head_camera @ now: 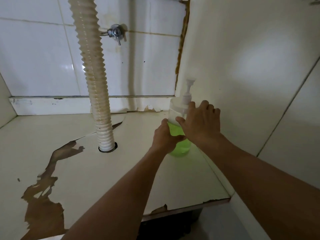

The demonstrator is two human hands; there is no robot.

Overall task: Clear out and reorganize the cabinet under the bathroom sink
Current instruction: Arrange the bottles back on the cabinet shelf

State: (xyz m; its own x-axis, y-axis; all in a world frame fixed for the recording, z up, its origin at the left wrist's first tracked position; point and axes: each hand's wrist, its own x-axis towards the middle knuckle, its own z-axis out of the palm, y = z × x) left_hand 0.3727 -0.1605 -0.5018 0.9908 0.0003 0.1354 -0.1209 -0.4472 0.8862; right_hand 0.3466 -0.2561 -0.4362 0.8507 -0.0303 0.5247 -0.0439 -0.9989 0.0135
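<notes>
From the head camera, a clear plastic pump bottle (178,118) holding bright green liquid in its lower part stands upright at the back right of the cream cabinet floor (107,170), close beside the cream right side wall (242,58). Its white pump head points up, just in front of that wall. The left hand (166,135) curls around the bottle's left side at the liquid line, thumb across the front. The right hand (201,121) grips the right side and shoulder, fingers wrapped toward the wall.

The floor's coating is peeled in brown patches at the left and chipped along the front edge. A ribbed beige drain hose (94,75) drops through a hole in the floor, well apart from the bottle, with bare floor between them. A chrome valve (115,32) sits on the white tiled back wall (34,58).
</notes>
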